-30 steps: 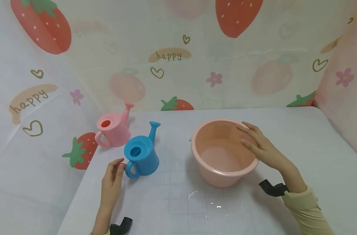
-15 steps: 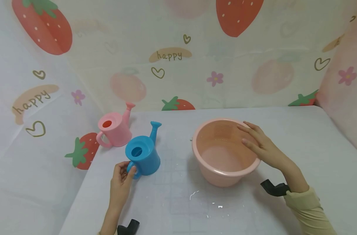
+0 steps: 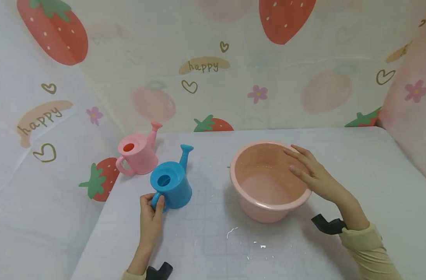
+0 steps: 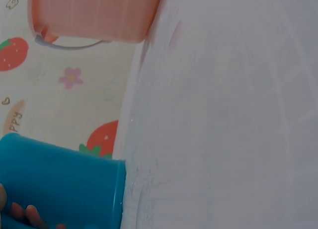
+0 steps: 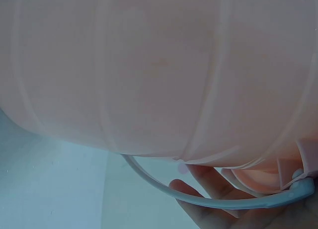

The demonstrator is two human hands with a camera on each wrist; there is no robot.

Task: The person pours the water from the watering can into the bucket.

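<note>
On the left of the table, my left hand (image 3: pixel 150 221) grips the handle of a blue watering can (image 3: pixel 174 190). The can stands upright with its spout pointing away. In the left wrist view, fingertips (image 4: pixel 35 216) show against the blue can (image 4: pixel 64 182). A pink plastic bucket (image 3: pixel 265 213) stands right of centre, with nothing visible inside it. Across its right rim rests my right hand (image 3: pixel 316 175), its fingers extended and fairly straight. The right wrist view shows the bucket wall (image 5: pixel 154 75), its grey carrying handle (image 5: pixel 208 201) and part of that hand (image 5: pixel 218 189).
Behind the blue can, at the left table edge, stands a pink watering can (image 3: pixel 139 157). Small wet spots (image 3: pixel 263 246) shine on the white tabletop (image 3: pixel 213 229). A strawberry-print backdrop (image 3: pixel 234 105) closes off the back and sides.
My left hand has moved right and closed its fingers around the blue watering can's handle. The right hand has stayed at the bucket rim, and both cans stand where they were.
</note>
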